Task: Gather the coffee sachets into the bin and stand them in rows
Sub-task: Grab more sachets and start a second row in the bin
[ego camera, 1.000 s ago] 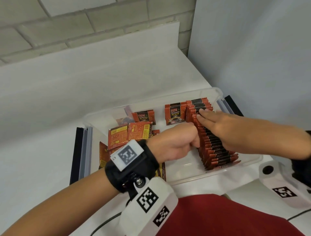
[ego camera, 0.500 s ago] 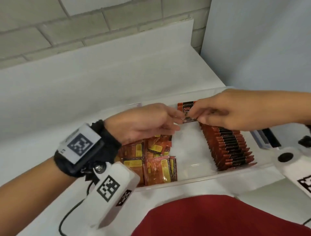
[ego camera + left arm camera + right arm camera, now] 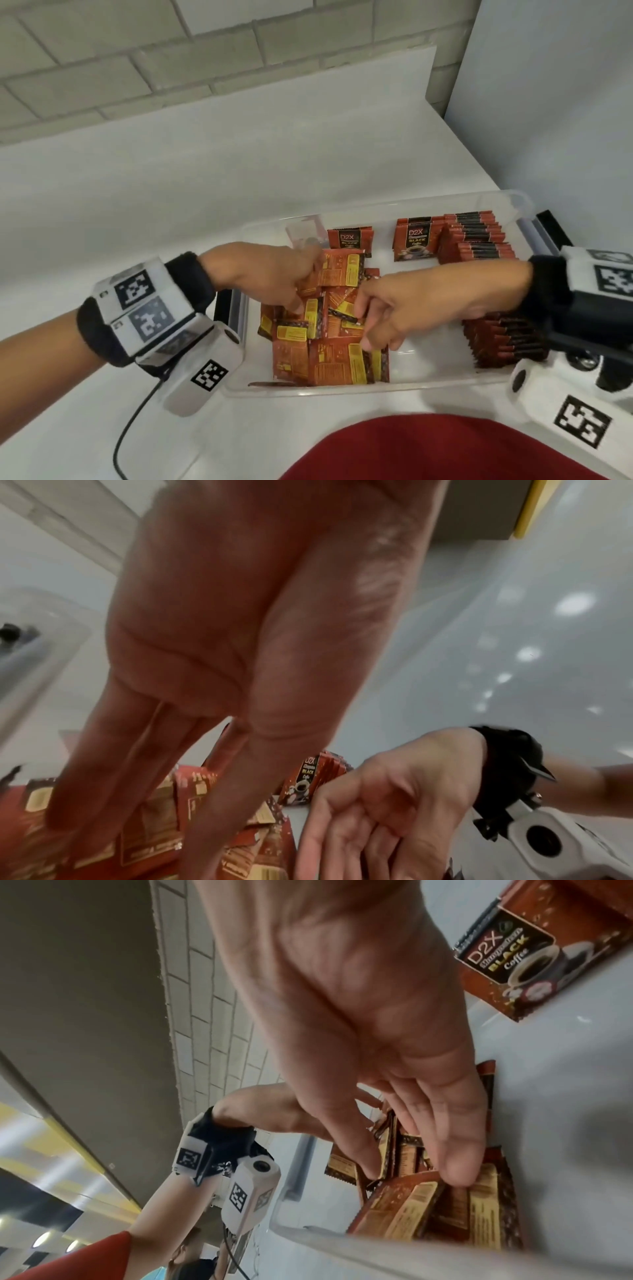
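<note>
A clear plastic bin (image 3: 376, 390) holds a loose pile of orange coffee sachets (image 3: 329, 363) in its left half. Along its right side runs a row of standing sachets (image 3: 479, 236), partly hidden by my right forearm. Two more sachets (image 3: 412, 241) stand at the back wall. My left hand (image 3: 301, 301) reaches down onto the pile's far part, its fingers (image 3: 85, 791) straight and resting on sachets. My right hand (image 3: 370, 325) reaches over from the right. Its fingertips (image 3: 459, 1172) touch a flat sachet at the pile's near edge. Neither hand visibly grips one.
The bin sits on a white table against a white panel and a brick wall. Black and grey rails (image 3: 226, 308) flank the bin on the left, and another (image 3: 548, 226) shows at the right. A cable (image 3: 130, 428) trails from my left wrist. My red shirt (image 3: 445, 448) is at the near edge.
Half a second ago both hands held a sachet upright at the back end of the row. They have let it go and moved down and left onto the loose pile.
</note>
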`<state>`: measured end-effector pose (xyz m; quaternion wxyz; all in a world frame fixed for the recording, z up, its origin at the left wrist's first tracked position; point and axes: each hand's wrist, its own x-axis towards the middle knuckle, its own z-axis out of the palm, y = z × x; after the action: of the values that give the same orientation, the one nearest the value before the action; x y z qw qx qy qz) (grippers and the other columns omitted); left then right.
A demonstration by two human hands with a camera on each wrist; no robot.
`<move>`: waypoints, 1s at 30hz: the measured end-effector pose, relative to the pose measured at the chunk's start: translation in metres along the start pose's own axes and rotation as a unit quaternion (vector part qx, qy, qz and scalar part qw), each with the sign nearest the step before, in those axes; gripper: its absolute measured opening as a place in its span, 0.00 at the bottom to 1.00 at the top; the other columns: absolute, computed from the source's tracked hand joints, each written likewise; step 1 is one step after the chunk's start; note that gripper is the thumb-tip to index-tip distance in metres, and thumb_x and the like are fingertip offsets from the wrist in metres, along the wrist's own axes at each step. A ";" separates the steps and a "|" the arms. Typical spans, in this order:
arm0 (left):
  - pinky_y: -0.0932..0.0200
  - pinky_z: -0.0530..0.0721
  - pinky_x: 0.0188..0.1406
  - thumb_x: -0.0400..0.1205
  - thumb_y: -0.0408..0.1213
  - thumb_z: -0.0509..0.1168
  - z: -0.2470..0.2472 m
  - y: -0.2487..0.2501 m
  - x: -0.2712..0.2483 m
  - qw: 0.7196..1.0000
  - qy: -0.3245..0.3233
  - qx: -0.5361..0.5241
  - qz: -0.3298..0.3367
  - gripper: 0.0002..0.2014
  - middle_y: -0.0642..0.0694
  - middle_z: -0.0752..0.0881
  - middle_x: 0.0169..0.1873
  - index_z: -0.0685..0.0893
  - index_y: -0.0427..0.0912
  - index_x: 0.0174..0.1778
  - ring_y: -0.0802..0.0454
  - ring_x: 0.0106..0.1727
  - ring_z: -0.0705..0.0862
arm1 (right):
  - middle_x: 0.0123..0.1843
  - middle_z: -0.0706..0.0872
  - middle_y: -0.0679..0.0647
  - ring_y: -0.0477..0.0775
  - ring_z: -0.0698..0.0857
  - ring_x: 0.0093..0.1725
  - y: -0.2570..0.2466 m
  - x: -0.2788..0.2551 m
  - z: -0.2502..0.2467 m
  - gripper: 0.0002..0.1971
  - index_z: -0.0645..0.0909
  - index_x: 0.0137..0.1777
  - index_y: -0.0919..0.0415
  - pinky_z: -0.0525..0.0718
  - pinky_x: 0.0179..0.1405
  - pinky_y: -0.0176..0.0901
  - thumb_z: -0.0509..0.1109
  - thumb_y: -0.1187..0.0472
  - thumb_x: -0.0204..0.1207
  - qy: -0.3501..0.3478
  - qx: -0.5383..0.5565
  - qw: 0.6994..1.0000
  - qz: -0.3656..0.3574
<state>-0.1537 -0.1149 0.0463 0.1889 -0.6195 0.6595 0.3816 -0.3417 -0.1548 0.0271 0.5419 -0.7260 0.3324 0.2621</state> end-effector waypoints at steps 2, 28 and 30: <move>0.73 0.76 0.38 0.84 0.36 0.65 0.000 -0.002 0.002 1.000 -0.003 0.011 0.008 0.26 0.50 0.82 0.57 0.60 0.47 0.74 0.57 0.52 0.81 | 0.61 0.85 0.65 0.53 0.84 0.48 -0.002 0.003 0.001 0.24 0.69 0.68 0.63 0.85 0.53 0.41 0.74 0.60 0.77 0.007 0.013 1.000 0.001; 0.66 0.70 0.42 0.76 0.41 0.74 0.014 -0.001 0.005 0.993 -0.062 0.087 0.045 0.18 0.51 0.74 0.58 0.73 0.49 0.56 0.51 0.62 0.72 | 0.61 0.78 0.58 0.56 0.79 0.58 -0.016 0.010 0.010 0.40 0.56 0.75 0.64 0.84 0.55 0.49 0.77 0.51 0.73 0.038 -0.279 0.959 -0.031; 0.62 0.70 0.45 0.77 0.42 0.73 0.015 -0.003 0.006 0.992 -0.053 0.097 0.053 0.16 0.51 0.74 0.59 0.75 0.48 0.55 0.50 0.62 0.71 | 0.58 0.80 0.58 0.57 0.81 0.55 -0.015 0.011 0.011 0.33 0.65 0.71 0.66 0.82 0.48 0.45 0.76 0.51 0.74 0.020 -0.298 0.954 -0.031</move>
<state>-0.1549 -0.1079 0.0319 0.2624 -0.5413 0.7143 0.3576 -0.3229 -0.1432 0.0250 0.3024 -0.8694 0.2273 0.3178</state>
